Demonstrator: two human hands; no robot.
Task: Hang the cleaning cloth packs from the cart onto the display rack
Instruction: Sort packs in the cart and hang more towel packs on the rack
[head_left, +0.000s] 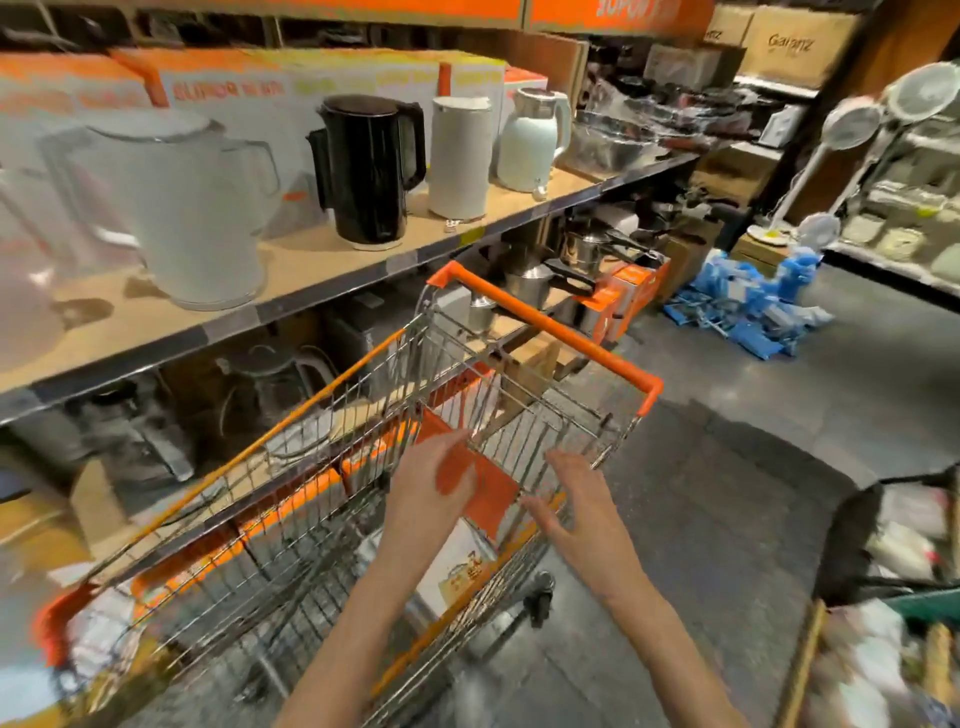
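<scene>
Hands reach out over the near end of a wire cart (332, 499) with an orange handle (550, 325). The left hand (434, 491) hovers above the basket with fingers straight and loosely spread, gripping nothing; whether its fingertips touch the orange flap (491, 493) of the child seat just beyond them is blurred. The right hand (576, 512) is also spread flat, palm down, fingers pointing toward the flap, and holds nothing. Low in the basket under the hands lies a white pack (460, 566) with an orange printed picture; I cannot tell what it is. Blue packs (753, 304), perhaps the cloths, lie heaped on the floor (727, 415) well beyond the cart, to the right, beside orange boxes (628, 291).

Left of the cart runs a shelf (322, 260) carrying kettles: a large white kettle (197, 208), a black kettle (369, 166), a tall white kettle (460, 156) and a pale green kettle (530, 140). Pots and pans sit on the shelf level below. Standing fans (852, 135) are at the far right. A display rack cannot be made out.
</scene>
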